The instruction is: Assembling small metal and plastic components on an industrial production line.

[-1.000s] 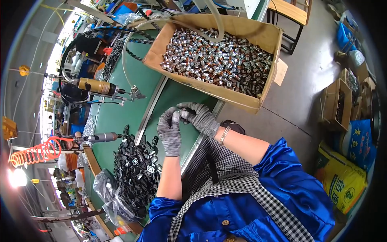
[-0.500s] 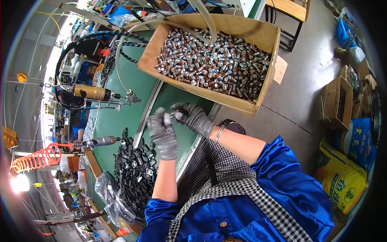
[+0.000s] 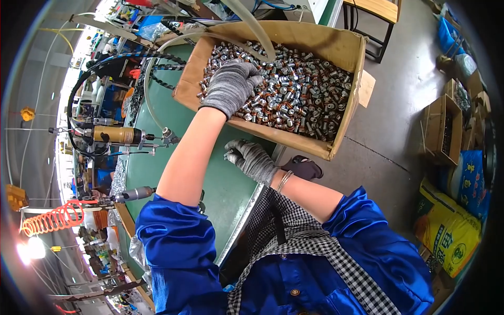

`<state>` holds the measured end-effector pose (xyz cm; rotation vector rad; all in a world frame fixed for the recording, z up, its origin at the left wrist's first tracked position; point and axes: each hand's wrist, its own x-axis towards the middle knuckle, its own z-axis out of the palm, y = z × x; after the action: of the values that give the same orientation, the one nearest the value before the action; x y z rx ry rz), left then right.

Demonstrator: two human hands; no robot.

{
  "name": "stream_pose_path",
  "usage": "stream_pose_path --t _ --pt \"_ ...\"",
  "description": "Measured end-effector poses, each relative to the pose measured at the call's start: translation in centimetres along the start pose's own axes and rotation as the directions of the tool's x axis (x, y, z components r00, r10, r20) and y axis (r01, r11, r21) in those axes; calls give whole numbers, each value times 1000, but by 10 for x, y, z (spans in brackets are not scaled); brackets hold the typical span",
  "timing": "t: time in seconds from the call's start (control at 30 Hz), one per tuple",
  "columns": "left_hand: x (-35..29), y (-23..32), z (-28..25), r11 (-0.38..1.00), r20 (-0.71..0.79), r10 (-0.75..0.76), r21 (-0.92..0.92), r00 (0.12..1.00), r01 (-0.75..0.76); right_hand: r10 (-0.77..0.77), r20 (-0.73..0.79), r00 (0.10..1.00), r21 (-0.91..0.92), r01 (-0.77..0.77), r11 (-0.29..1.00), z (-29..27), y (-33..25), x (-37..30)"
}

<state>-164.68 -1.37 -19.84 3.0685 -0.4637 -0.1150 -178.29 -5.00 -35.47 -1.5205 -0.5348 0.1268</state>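
My left hand (image 3: 231, 86), in a grey knitted glove, reaches into a cardboard box (image 3: 294, 137) filled with small silvery metal fittings (image 3: 294, 89) banded with orange-brown rings. Its fingers curl down onto the fittings at the box's left side; whatever they grip is hidden. Lower down, over the green tabletop (image 3: 220, 202), my right hand (image 3: 252, 160) wears the same kind of glove. A small metal fitting (image 3: 228, 153) shows between its pinched thumb and fingers.
A clear hose (image 3: 257, 31) hangs into the box. To the left are a gold pneumatic screwdriver (image 3: 115, 134), a grey one (image 3: 135, 194) and a coiled orange air hose (image 3: 52, 218). My left arm covers most of the black parts pile. Sacks (image 3: 446, 231) stand at right.
My left hand has moved up and away from my right hand, into the box of fittings. My right hand stays over the tabletop, slightly lower, still pinching.
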Motion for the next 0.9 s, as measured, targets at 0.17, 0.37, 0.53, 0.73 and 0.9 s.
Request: stream_pose_path --t 0.17,0.37,0.53,0.73,0.9 --pt "1 7 -2 998 88 -56 39 995 53 4 10 1000 10 -4 1000 0 0 1" --pt "-6 3 10 990 -20 60 129 998 -57 4 25 1000 -5 -4 1000 3 2 -1" --pt "-8 2 9 994 -21 81 76 996 -79 -2 30 1000 -16 2 1000 5 5 0" --pt "-7 6 6 998 -6 58 31 998 -57 -14 19 1000 -25 15 1000 4 7 0" --pt "1 9 1 1000 -23 -12 11 1000 13 1 36 999 0 -1 1000 4 3 0"
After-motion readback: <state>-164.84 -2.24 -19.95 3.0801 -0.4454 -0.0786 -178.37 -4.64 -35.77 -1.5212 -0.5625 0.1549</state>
